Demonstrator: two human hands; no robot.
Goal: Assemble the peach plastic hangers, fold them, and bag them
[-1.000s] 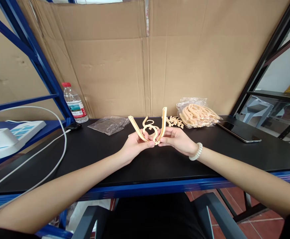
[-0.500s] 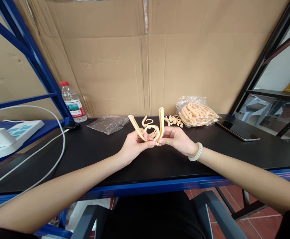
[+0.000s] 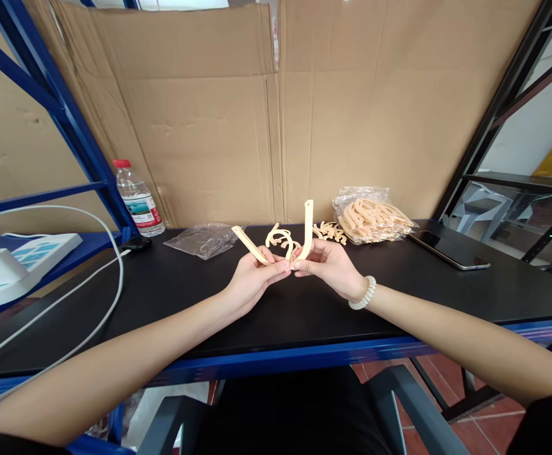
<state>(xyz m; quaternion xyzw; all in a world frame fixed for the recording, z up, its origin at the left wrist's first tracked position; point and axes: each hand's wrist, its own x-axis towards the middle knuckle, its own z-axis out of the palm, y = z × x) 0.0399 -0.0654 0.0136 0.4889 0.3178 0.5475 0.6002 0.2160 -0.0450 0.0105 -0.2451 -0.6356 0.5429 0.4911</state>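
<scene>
Both hands are close together above the black tabletop, fingertips meeting. My left hand [image 3: 254, 275] is closed in a pinch on a beige strip [image 3: 250, 244] that slants up to the left. Pinched in my right hand [image 3: 330, 265] is a beige J-shaped piece [image 3: 308, 227], its straight end upright with a small hole near the tip. The lower ends come together at the fingertips, which hide whether they are joined. Between them shows a curled beige piece [image 3: 282, 232]; I cannot tell how much of it is held and how much lies behind.
Small beige pieces [image 3: 330, 232] lie behind my right hand. Further right are a plastic bag of curved beige pieces [image 3: 375, 218] and a phone [image 3: 449, 249]. To the left are an empty clear bag [image 3: 204, 240], a water bottle [image 3: 138, 199], a white cable [image 3: 122, 265] and a power strip [image 3: 43, 253].
The left strip has tipped further outward and lower, widening the gap at the top. The right piece has turned, showing its flat face. Both hands have shifted slightly left, and the view has tilted a little.
</scene>
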